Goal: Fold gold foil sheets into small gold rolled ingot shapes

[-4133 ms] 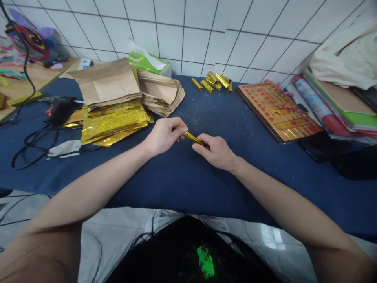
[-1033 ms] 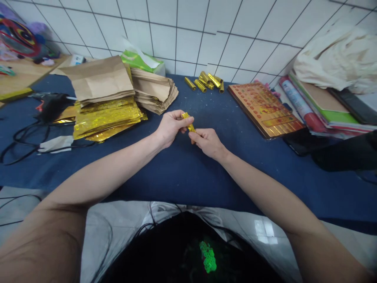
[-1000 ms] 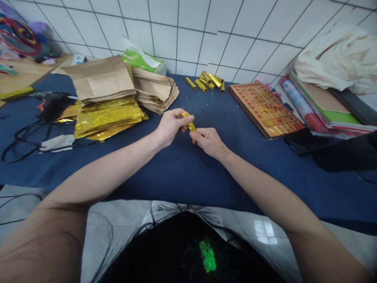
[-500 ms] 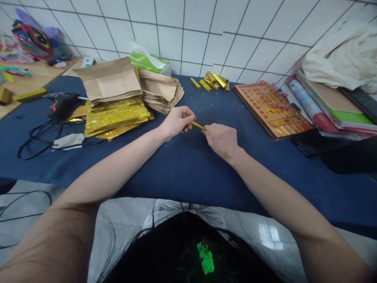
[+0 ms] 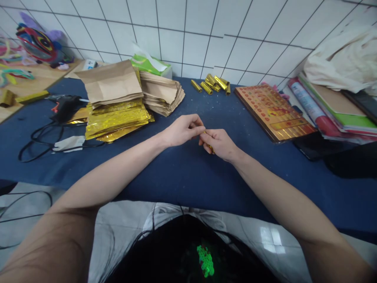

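Over the middle of the blue-covered table, my two hands meet at the fingertips. My right hand point(image 5: 220, 144) is closed around a small gold paper roll point(image 5: 210, 148), and only short bits of gold show between its fingers. With thumb and forefinger pinched, my left hand point(image 5: 186, 129) is at the upper end of that roll, touching the right fingertips. Most of the roll is hidden by the fingers. Behind the hands, finished-looking gold paper tubes point(image 5: 212, 83) lie in a small heap near the wall.
At the left are stacked gold sheets point(image 5: 118, 120), brown paper point(image 5: 112, 84), and a black glue gun point(image 5: 66, 108) with its cord. A green tissue pack point(image 5: 150, 65) stands behind. To the right lie a red-gold patterned stack point(image 5: 273, 112) and notebooks point(image 5: 338, 104) under a cloth bag point(image 5: 344, 63).
My hands have come together, and the roll that showed between them is now mostly covered. The right hand has turned, its fingers curled under the roll; the left has shifted right.
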`<act>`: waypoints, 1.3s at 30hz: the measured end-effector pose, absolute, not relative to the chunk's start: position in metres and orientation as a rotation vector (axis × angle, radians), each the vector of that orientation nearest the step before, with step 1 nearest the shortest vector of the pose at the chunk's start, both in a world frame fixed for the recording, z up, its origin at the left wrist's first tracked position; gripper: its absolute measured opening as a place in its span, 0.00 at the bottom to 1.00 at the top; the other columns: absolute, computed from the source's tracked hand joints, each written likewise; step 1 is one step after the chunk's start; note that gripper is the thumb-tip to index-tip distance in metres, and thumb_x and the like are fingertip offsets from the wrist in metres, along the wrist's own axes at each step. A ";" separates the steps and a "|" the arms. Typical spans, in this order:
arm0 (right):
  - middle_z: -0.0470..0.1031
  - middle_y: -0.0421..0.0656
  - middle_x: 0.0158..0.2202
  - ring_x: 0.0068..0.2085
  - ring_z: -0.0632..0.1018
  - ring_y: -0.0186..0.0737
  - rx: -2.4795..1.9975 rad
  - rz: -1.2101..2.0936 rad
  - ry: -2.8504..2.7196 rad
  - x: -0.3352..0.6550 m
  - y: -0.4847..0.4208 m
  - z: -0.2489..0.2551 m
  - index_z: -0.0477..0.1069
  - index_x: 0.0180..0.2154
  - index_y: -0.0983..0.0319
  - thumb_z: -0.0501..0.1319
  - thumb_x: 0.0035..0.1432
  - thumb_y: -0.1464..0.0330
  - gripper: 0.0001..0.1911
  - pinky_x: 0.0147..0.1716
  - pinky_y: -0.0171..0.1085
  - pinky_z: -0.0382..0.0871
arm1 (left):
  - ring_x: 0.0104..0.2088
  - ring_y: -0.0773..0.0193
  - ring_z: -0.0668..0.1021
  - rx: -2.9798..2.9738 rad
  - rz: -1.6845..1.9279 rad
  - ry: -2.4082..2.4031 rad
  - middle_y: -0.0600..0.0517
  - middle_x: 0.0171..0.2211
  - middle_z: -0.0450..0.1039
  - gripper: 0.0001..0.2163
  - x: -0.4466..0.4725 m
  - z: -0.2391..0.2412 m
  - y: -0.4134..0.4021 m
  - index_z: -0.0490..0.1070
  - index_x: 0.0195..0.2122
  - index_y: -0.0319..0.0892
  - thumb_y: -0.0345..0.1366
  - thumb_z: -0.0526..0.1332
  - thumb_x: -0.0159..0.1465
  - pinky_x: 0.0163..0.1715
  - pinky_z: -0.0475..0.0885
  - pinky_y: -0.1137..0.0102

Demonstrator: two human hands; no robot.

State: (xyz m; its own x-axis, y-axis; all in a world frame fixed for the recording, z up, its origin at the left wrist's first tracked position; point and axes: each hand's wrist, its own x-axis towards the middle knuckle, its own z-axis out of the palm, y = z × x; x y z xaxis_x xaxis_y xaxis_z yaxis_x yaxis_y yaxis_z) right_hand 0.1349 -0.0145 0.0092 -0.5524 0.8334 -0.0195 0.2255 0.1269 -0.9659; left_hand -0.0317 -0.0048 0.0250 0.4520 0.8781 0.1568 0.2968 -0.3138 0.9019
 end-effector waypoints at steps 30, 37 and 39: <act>0.57 0.35 0.14 0.17 0.60 0.28 -1.240 0.908 -2.043 0.135 -0.015 0.003 0.60 0.17 0.62 0.49 0.58 0.49 0.28 0.20 0.33 0.52 | 0.13 0.76 0.60 1.660 1.088 1.110 0.57 0.12 0.61 0.12 -0.054 0.023 0.018 0.63 0.19 0.39 0.34 0.59 0.58 0.15 0.51 0.77; 0.66 0.41 0.18 0.20 0.62 0.32 -1.345 -0.059 -2.357 0.148 -0.004 0.001 0.64 0.20 0.62 0.44 0.62 0.52 0.28 0.22 0.36 0.43 | 0.12 0.75 0.63 1.439 0.963 1.077 0.55 0.12 0.63 0.18 -0.054 0.020 0.018 0.63 0.18 0.39 0.46 0.61 0.57 0.13 0.52 0.77; 0.69 0.43 0.20 0.21 0.64 0.33 -1.322 -0.197 -2.415 0.150 -0.002 0.000 0.66 0.23 0.62 0.44 0.63 0.54 0.26 0.22 0.36 0.43 | 0.10 0.74 0.63 1.349 0.854 1.143 0.52 0.11 0.63 0.21 -0.055 0.020 0.019 0.67 0.19 0.38 0.52 0.58 0.58 0.12 0.52 0.76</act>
State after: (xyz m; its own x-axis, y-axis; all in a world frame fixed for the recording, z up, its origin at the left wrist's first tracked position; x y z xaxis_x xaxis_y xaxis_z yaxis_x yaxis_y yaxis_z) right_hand 0.1497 -0.0022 -0.0001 -0.4855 0.7816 0.3917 0.8348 0.5475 -0.0578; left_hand -0.0547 0.0191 0.0197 0.2698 0.9548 -0.1248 0.1511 0.0861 0.9848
